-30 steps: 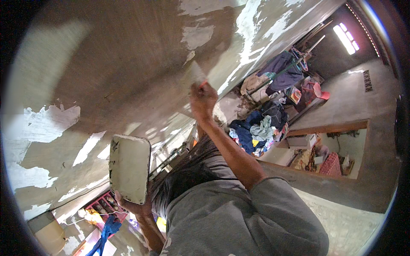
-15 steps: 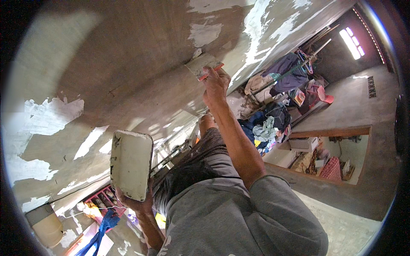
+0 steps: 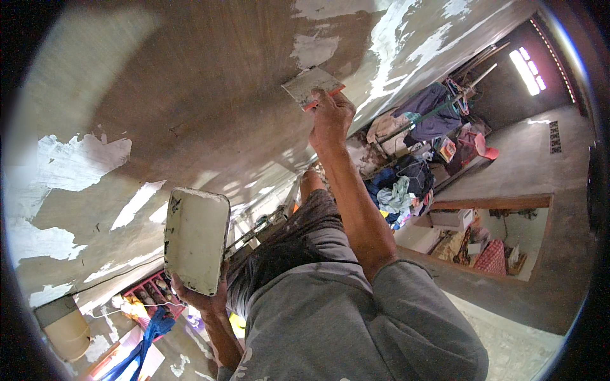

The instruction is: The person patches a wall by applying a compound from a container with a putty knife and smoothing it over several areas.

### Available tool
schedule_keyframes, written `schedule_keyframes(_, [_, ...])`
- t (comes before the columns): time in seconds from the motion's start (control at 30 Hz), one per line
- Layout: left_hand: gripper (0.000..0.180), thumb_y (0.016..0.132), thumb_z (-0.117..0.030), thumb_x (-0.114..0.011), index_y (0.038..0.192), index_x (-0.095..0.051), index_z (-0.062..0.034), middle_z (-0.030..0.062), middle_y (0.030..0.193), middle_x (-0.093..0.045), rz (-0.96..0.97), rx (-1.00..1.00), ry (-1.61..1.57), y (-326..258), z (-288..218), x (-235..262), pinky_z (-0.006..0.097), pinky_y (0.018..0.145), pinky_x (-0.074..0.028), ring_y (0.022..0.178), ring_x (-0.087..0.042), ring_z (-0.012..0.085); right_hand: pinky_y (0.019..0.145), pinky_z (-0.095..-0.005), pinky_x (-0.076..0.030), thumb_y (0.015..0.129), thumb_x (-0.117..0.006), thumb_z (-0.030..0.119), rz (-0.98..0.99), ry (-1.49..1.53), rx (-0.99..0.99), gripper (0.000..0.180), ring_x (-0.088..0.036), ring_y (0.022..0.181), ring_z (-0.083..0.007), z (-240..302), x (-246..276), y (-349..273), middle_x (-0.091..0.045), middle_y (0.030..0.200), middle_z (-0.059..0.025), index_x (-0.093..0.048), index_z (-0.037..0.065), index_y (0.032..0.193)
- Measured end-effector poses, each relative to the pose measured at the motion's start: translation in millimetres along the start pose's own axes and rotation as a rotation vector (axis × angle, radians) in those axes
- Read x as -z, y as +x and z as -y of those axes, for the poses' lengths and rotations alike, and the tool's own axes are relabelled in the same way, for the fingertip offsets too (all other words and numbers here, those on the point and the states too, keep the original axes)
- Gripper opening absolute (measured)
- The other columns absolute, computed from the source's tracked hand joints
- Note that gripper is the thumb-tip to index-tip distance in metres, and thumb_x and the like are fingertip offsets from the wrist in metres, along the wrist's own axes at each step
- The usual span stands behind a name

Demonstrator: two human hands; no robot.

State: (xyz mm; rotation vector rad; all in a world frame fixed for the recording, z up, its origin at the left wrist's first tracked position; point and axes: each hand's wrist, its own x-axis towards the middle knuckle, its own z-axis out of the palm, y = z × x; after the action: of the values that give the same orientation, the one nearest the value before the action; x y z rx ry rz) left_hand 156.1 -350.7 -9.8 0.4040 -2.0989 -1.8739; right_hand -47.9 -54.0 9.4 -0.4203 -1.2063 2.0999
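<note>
In my right hand point(image 3: 333, 120) is a flat putty knife point(image 3: 312, 85) with a broad greyish blade and a reddish-orange edge where my fingers pinch it. The blade lies at or very near the bare grey-brown wall point(image 3: 210, 82); whether it touches I cannot tell. Just above it is a pale patch of putty point(image 3: 316, 49). My left hand point(image 3: 204, 300) grips the lower end of a shallow off-white rectangular tray point(image 3: 196, 244) with dark chipped rims. Its inside faces up, with a thin whitish coating. Part of the left fingers is hidden beneath the tray.
White patches point(image 3: 79, 162) mark the wall. Right of my arm are a heap of clothes point(image 3: 400, 190), hanging garments point(image 3: 435, 111) and a pink chair point(image 3: 486, 147). A framed opening point(image 3: 543, 244) shows stored goods. Lower left stand a pink rack point(image 3: 149, 292) and a beige container point(image 3: 67, 333).
My right hand has moved slightly up and to the right along the wall with the putty knife. The tray in my left hand has barely shifted.
</note>
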Motion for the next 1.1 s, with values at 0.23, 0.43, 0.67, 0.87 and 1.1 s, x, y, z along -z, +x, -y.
schedule_keyframes(0.23, [0.062, 0.078, -0.046, -0.054, 0.130, -0.038, -0.0144, 0.0103, 0.129, -0.043, 0.040, 0.123, -0.206, -1, 7, 4, 0.062, 0.080, -0.045, 0.114, -0.046, 0.0351, 0.048, -0.0242, -0.037, 0.078, -0.060, 0.008, -0.078, -0.127, -0.026, 0.009, -0.046, 0.055, -0.0082, -10, 38, -13, -0.050, 0.064, 0.0012, -0.056, 0.004, 0.071])
schedule_keyframes(0.43, [0.063, 0.078, -0.047, -0.054, 0.130, -0.038, -0.0141, 0.0104, 0.127, -0.044, -0.052, 0.328, -0.421, -6, -11, -2, 0.059, 0.081, -0.046, 0.112, -0.048, 0.0338, 0.047, -0.0263, -0.035, 0.082, -0.056, 0.009, -0.070, -0.352, 0.226, 0.015, -0.043, 0.053, -0.0088, -42, 46, -12, -0.048, 0.060, 0.0015, -0.054, 0.003, 0.069])
schedule_keyframes(0.67, [0.059, 0.081, -0.045, -0.050, 0.129, -0.040, -0.0121, 0.0100, 0.125, -0.047, -0.147, 0.373, -0.553, -4, -2, 8, 0.055, 0.081, -0.046, 0.110, -0.050, 0.0322, 0.050, -0.0336, -0.039, 0.082, -0.053, 0.009, -0.092, -0.811, 0.437, 0.015, -0.047, 0.051, -0.0209, -35, 18, -16, -0.051, 0.057, -0.0101, -0.054, 0.001, 0.070])
schedule_keyframes(0.87, [0.058, 0.082, -0.045, -0.048, 0.129, -0.040, -0.0118, 0.0099, 0.126, -0.047, -0.136, 0.306, -0.340, -6, -8, 6, 0.052, 0.084, -0.045, 0.109, -0.050, 0.0318, 0.058, -0.0410, -0.042, 0.075, -0.055, 0.008, -0.069, -0.958, 0.750, 0.008, -0.052, 0.063, -0.0312, -57, -31, -11, -0.054, 0.070, -0.0137, -0.052, 0.002, 0.080])
schedule_keyframes(1.1, [0.059, 0.081, -0.045, -0.049, 0.128, -0.040, -0.0112, 0.0106, 0.125, -0.047, -0.059, 0.150, -0.237, -3, 2, 6, 0.053, 0.083, -0.046, 0.107, -0.051, 0.0331, 0.058, -0.0396, -0.043, 0.075, -0.056, 0.007, 0.079, -0.945, 0.523, 0.007, -0.055, 0.066, -0.0297, -57, -34, -65, -0.056, 0.072, -0.0158, -0.052, 0.002, 0.078])
